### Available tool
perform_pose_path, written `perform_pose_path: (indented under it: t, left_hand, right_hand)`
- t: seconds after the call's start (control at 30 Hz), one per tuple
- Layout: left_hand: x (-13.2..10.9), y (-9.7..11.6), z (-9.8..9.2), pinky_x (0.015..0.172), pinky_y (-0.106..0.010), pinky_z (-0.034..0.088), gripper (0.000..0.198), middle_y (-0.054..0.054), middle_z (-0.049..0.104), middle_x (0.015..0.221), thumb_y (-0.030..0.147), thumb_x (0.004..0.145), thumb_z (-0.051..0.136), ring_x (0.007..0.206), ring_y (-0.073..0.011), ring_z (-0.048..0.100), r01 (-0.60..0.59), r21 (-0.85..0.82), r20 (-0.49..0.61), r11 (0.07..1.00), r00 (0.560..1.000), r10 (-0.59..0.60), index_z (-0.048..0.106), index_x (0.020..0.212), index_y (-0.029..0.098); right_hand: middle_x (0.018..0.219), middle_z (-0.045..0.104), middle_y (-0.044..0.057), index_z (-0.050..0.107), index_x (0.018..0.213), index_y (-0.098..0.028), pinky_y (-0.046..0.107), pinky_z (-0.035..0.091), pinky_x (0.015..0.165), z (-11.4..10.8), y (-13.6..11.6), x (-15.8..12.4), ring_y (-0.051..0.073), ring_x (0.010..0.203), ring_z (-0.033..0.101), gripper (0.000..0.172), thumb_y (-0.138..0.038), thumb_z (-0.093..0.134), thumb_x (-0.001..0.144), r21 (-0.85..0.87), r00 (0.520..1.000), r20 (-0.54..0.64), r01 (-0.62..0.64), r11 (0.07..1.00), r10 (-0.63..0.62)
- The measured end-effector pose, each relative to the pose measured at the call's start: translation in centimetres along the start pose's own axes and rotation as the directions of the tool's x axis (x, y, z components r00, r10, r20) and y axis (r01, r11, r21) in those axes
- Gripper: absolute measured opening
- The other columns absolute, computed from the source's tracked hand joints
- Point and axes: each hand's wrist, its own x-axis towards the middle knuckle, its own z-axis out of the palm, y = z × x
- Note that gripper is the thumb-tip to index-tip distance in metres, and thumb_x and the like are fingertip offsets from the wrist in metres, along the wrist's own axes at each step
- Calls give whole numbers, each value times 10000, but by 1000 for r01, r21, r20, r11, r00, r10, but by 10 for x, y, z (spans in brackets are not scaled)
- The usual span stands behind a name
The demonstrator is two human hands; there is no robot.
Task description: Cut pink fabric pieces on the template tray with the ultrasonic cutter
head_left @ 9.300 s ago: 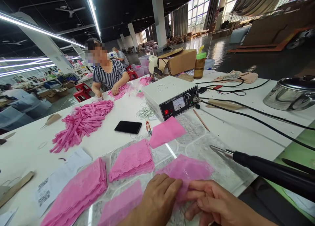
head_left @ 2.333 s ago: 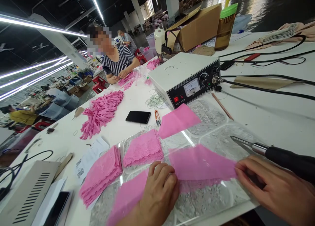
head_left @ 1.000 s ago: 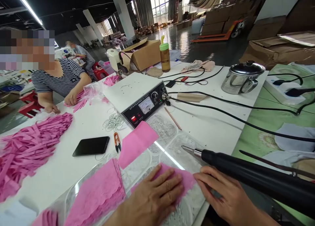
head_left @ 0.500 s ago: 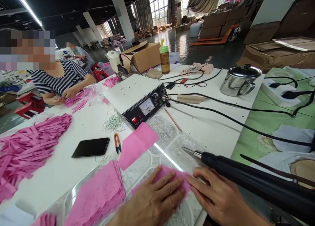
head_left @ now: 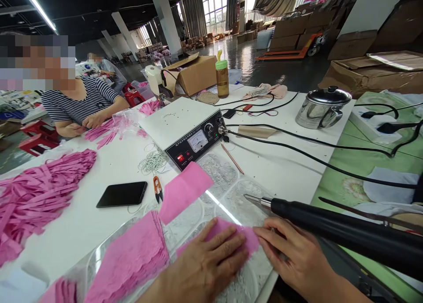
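Observation:
A pink fabric piece (head_left: 249,240) lies on the clear, scratched plastic sheet (head_left: 231,197) at the table's near edge. My left hand (head_left: 214,254) rests flat over it, fingers stretched out, hiding much of it. At the fabric's right end, my right hand (head_left: 291,254) pinches the edge between thumb and fingers. Just above that hand runs a thick black handheld cutter (head_left: 307,212) with a pointed metal blade, aimed left; whether the hand supports it I cannot tell. Another pink piece (head_left: 187,190) lies flat ahead, and a stack of pink pieces (head_left: 132,259) sits to the left.
A black-fronted control box (head_left: 194,140) stands ahead, its cable trailing right. Orange thread snips (head_left: 157,189), a phone (head_left: 122,194) and a heap of pink strips (head_left: 49,197) lie left. A lidded metal mug (head_left: 320,109) stands right. A co-worker (head_left: 86,100) handles pink strips across the table.
My right hand has shifted slightly right, its fingertips still at the fabric's edge. The left hand stays pressed on the fabric, almost unmoved.

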Motion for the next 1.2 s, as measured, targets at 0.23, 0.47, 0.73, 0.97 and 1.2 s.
perform_pose_path:
  t: [0.23, 0.47, 0.73, 0.97, 1.2]
  left_hand:
    - [3, -1, -1, 1149, -473, 268, 353, -60, 568, 1352, 245, 1000, 397, 1277, -222, 502, -17, 15, 20, 1000, 1000, 17, 527, 1314, 147]
    - [1, 0, -1, 1165, -459, 225, 366, -31, 543, 1380, 255, 1000, 405, 1294, -223, 482, -3, 2, 36, 1000, 999, 3, 503, 1338, 156]
    - [-4, -1, 5, 1175, -485, 205, 413, -53, 478, 1438, 239, 993, 414, 1352, -231, 409, -5, -13, 81, 1000, 997, 6, 432, 1399, 167]
    - [-5, -4, 1, 1190, -474, 175, 423, -41, 448, 1461, 281, 998, 426, 1361, -221, 402, 10, -39, 101, 999, 995, -6, 423, 1407, 172]
    - [-1, -8, -6, 1207, -452, 75, 451, -25, 368, 1507, 303, 1007, 403, 1410, -222, 313, -9, -34, 171, 999, 985, 15, 388, 1430, 148]
  right_hand:
    - [793, 598, 37, 609, 890, -187, 227, 482, 593, 11, -4, 9, 130, 644, 616, 233, -152, 394, 975, -56, 998, 44, -31, 998, 34]
    - [846, 617, 45, 585, 887, -176, 259, 470, 664, 15, 1, 5, 146, 725, 630, 186, -105, 430, 960, -42, 1000, -18, -26, 999, 25]
    - [854, 585, 82, 621, 1003, -156, 277, 504, 617, 1, 3, 2, 165, 721, 593, 216, -18, 505, 885, 101, 997, -34, 74, 992, -71]
    - [938, 639, 104, 653, 1020, -172, 288, 574, 739, -7, 13, -20, 194, 851, 650, 262, -7, 536, 854, 123, 995, -78, 66, 990, -56]
    - [929, 711, -3, 712, 968, -288, 325, 631, 737, -8, 18, -37, 233, 795, 703, 206, -233, 721, 770, 312, 894, -234, -304, 900, 383]
